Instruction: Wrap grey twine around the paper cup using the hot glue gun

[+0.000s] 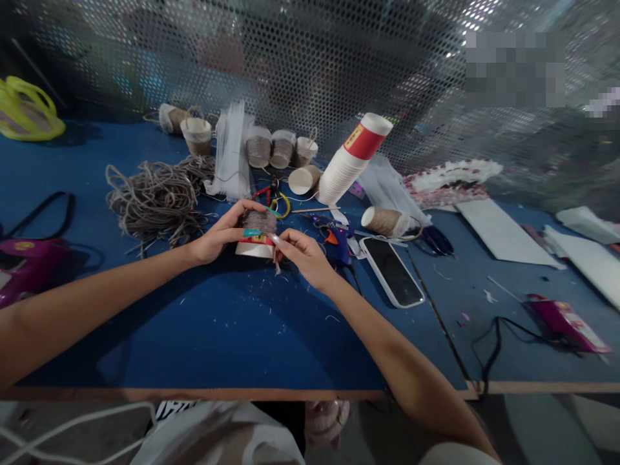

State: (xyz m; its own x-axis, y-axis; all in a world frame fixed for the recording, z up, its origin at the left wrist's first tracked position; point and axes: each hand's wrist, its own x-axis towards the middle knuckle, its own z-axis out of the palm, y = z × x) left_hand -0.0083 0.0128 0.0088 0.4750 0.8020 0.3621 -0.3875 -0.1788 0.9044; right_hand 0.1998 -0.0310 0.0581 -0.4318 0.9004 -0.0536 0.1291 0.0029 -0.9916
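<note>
Over the table (pixel 194 342), my left hand (pixel 225 232) is curling around the cup (pixel 255 249) at its twine (pixel 259 223); my right hand (pixel 304 255) is touching its side, whether pinching I can't tell. I'm judging it light, crushable, needing gentle pressure on the twine.

On the surface (pixel 194 342), I have 1 cup (pixel 255 248) between the left hand (pixel 220 237) and the right hand (pixel 310 260). A cord heap (pixel 155 197) lies to its left; 3 cups (pixel 282 148) stand behind. Right of the right hand I see a glue gun (pixel 341 245), then a phone (pixel 394 272). Behind the glue gun is a cup stack (pixel 346 169).
</note>
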